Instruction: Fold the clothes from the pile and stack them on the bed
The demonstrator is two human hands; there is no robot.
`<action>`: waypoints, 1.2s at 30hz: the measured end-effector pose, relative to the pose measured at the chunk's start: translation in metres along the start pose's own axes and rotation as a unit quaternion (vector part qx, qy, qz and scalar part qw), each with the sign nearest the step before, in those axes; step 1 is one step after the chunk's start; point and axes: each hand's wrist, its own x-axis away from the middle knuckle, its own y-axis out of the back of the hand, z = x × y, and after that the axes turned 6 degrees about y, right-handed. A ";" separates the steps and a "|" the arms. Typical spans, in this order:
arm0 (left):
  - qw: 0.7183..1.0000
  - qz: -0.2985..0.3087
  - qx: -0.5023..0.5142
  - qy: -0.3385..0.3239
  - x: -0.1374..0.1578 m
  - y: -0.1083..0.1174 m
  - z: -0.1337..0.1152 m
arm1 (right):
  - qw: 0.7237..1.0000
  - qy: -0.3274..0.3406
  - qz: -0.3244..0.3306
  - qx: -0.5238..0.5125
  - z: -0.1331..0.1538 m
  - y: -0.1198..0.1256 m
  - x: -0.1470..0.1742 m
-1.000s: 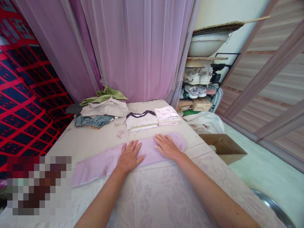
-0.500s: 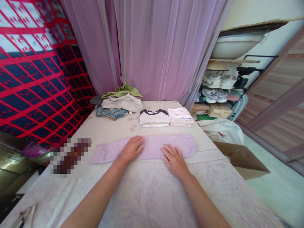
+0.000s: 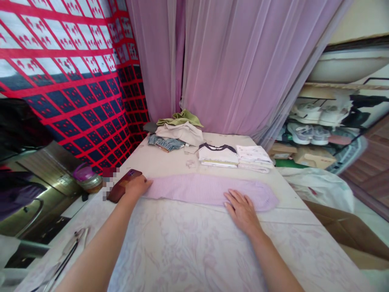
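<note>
A lilac ribbed garment (image 3: 194,190) lies across the bed, folded into a long flat strip. At its left end is my left hand (image 3: 138,186), its fingers bent and closed on the fabric edge; the fingertips are partly hidden. My right hand (image 3: 242,209) rests palm down on the lower edge of the strip, toward its right end, with fingers spread. Just beyond the strip are a folded white shirt with a dark collar (image 3: 218,155) on a small stack, and a folded pale printed garment (image 3: 253,154) beside it.
A loose heap of clothes (image 3: 179,132) sits at the back left. A dark red phone (image 3: 117,190) lies beside my left hand, and glasses (image 3: 74,239) lie nearer on the left. An open cardboard box (image 3: 343,227) and a shoe rack (image 3: 316,121) stand to the right.
My left hand has slid left from the middle of the lilac garment to its left end and closed there. My right hand still lies on the right part. The view has turned left.
</note>
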 end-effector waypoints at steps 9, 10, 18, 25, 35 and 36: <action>0.995 -0.007 0.102 0.004 0.006 -0.006 -0.012 | 1.000 0.006 -0.011 0.002 -0.003 -0.002 0.001; 0.993 -0.011 0.115 0.004 0.007 -0.007 -0.013 | 1.000 0.005 -0.011 0.001 -0.003 -0.002 0.001; 0.986 -0.037 0.161 -0.017 0.003 -0.002 -0.014 | 1.000 0.006 -0.005 0.002 -0.003 -0.002 0.001; 0.993 -0.095 0.052 -0.050 0.002 -0.015 -0.009 | 1.000 0.008 -0.010 0.003 -0.004 -0.003 0.002; 0.954 -0.195 0.018 -0.229 0.035 -0.025 -0.026 | 0.999 0.018 -0.023 0.020 -0.002 -0.001 0.001; 0.946 -0.175 0.015 -0.273 0.039 -0.031 -0.030 | 0.999 0.023 -0.028 0.018 0.001 0.001 0.000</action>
